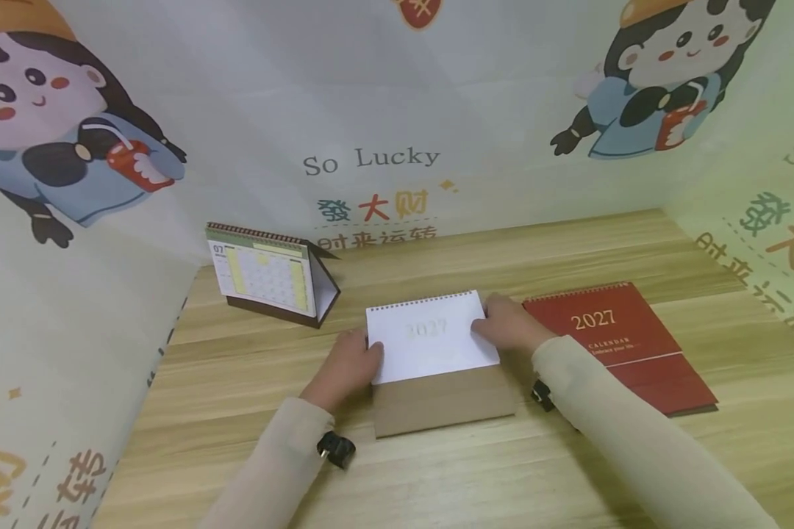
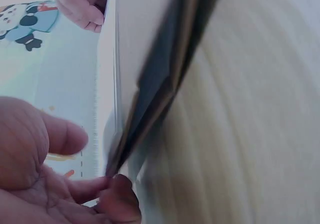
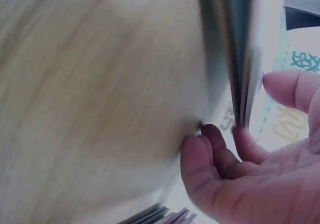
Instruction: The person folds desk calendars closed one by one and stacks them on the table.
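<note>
A desk calendar with a white top page, faint "2027" lettering and a tan lower board is in the middle of the head view. My left hand grips its left edge, thumb over the front. At the right edge, my right hand holds it the same way, its thumb on the white page. Seen edge-on in the left wrist view, the folded boards part slightly, with fingers of the left hand at their edge. The right wrist view shows the right hand with its fingers behind the stacked edge.
A tented calendar showing a yellow and white month page stands at the back left. Just right of my right hand lies a red 2027 calendar. A printed cloth backdrop rises behind and beside the wood-grain table.
</note>
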`<state>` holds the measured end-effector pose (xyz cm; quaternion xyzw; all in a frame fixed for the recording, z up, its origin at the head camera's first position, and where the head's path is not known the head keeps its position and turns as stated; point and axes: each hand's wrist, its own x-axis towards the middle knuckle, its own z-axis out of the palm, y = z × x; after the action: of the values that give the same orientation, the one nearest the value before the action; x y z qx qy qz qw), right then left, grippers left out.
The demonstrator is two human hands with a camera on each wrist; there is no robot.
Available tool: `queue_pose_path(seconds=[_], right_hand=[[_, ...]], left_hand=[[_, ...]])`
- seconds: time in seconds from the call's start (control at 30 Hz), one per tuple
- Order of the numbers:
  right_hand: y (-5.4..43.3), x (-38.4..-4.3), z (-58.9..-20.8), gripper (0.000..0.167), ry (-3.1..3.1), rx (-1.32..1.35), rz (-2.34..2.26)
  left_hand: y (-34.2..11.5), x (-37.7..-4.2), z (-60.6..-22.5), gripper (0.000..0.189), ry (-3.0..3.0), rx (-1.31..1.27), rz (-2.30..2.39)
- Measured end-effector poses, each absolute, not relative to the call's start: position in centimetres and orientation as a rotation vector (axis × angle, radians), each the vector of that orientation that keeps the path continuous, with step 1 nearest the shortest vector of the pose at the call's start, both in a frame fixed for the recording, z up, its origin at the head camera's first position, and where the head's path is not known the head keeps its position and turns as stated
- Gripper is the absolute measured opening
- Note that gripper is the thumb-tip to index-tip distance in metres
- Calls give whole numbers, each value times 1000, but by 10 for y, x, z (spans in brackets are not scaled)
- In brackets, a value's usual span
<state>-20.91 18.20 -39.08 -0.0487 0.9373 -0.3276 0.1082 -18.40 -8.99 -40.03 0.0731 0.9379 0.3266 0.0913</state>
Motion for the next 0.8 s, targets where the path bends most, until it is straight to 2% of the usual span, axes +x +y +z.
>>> queue_pose_path(seconds=[0.2, 0.33, 0.57, 0.63, 0.73, 0.8], right_hand=[[181, -206, -383, 40, 2653, -27, -1262], [184, -206, -381, 40, 2691, -36, -1283], [202, -198, -365, 46, 2697, -29, -1262], [211, -197, -358, 49, 2671, -13, -1274], [228, -196, -351, 52, 2638, 2, -1307], [241, -196, -349, 53, 2630, 20, -1308]], left_hand=[[-88, -184, -392, 25, 2793, 209, 1122], [-85, -185, -390, 20, 2799, 258, 1179], [-71, -183, -386, 25, 2748, 286, 1302], [-62, -184, -385, 31, 2715, 269, 1333], [-45, -186, -384, 50, 2642, 222, 1426], [-32, -188, -383, 52, 2607, 221, 1463]])
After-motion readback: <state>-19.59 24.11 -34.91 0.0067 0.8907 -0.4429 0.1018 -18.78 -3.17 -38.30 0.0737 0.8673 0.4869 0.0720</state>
